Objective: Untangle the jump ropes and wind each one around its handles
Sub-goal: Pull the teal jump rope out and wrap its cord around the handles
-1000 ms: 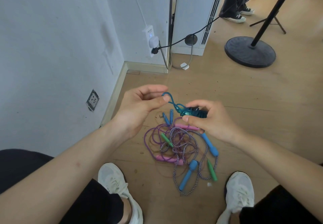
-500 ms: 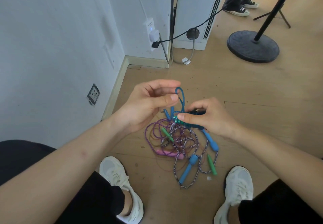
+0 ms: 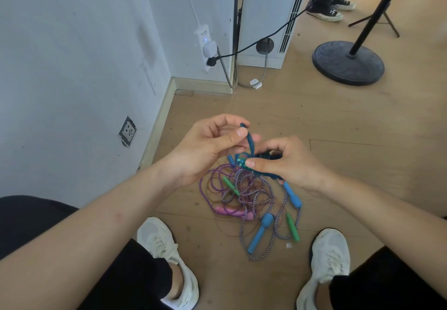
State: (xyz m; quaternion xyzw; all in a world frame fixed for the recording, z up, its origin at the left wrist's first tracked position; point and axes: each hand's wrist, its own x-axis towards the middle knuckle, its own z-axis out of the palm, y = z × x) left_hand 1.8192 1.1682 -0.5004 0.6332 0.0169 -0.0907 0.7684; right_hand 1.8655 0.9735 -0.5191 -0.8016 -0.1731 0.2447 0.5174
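- The teal rope (image 3: 250,141) is held up between both hands, right above the pile (image 3: 249,196) on the floor (image 3: 338,121). I'd guess it's nearly wound, with just a short loop sticking up.
- Left hand (image 3: 205,147) pinches that loop between thumb and fingers. Right hand (image 3: 290,162) is curled tight around the wound bundle.
- If it were me, I'd keep the right-hand grip firm so the coils don't spring loose. Then pull the loop snug and tuck the end under a wrap, not just lay it on top.
- Looks-wise it's a thin braided cord, teal-blue and packed close. I can't really make out its handles inside the fist.
- The pile sits between the white shoes (image 3: 167,249). It's purple and striped cords crossing over blue handles (image 3: 260,233), green handles (image 3: 292,227) and a pink handle (image 3: 229,211). Plenty still knotted there.
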